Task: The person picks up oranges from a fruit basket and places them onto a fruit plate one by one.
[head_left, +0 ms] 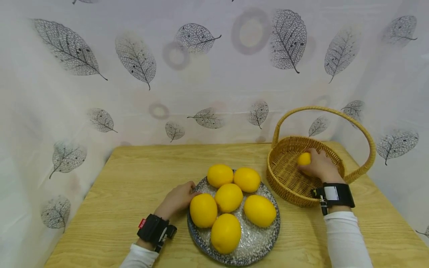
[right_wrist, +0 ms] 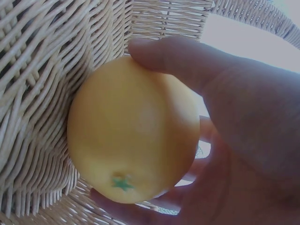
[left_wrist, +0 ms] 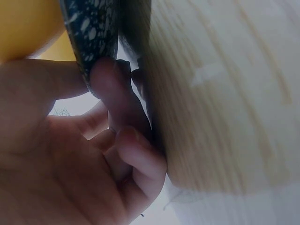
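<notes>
In the head view my right hand (head_left: 320, 163) reaches into a wicker basket (head_left: 291, 195) and grips a yellow orange (head_left: 304, 159). Up close in the right wrist view, thumb and fingers curl round this orange (right_wrist: 131, 126), which has a green star-shaped stem mark and sits against the woven wicker. My left hand (head_left: 177, 199) is at the left rim of a speckled grey plate (head_left: 256, 243). The left wrist view shows thumb and fingers pinching the dark plate edge (left_wrist: 93, 33), with the fingers low by the tabletop. Several more oranges (head_left: 229, 197) lie on the plate.
The basket's tall arched handle (head_left: 318, 108) rises above the right hand. Basket and plate stand side by side on a wood-grain table (head_left: 151, 163). Behind and beside the table hangs a white leaf-print cloth (head_left: 214, 74).
</notes>
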Tool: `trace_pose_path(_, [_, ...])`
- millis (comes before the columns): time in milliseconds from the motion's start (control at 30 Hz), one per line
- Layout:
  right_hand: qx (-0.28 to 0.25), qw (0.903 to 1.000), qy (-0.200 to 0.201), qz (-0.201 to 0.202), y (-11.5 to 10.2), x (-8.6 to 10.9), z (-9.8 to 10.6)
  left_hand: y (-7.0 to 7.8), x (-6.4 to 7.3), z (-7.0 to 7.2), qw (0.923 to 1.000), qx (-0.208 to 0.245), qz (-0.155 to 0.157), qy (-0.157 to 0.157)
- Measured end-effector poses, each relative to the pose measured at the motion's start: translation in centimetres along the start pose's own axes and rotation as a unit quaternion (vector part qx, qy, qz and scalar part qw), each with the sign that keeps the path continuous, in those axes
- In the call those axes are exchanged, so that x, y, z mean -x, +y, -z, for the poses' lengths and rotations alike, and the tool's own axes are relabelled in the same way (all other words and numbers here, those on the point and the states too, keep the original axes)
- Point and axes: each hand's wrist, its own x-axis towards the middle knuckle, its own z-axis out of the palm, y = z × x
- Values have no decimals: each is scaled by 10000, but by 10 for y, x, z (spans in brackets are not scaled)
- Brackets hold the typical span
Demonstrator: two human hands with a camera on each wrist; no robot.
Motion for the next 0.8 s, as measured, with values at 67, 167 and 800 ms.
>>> trace_pose_path(67, [31,10000,16,65,0,0,0,-2,0,-1,10000,7,-7,13])
trace_pose_path(167, [88,9999,20,146,-1,0,1,-4,0,-3,10000,46,-26,15])
trace_pose_path(800, [131,9982,335,476,-2,1,10,-2,1,-2,9998,-10,-159,92])
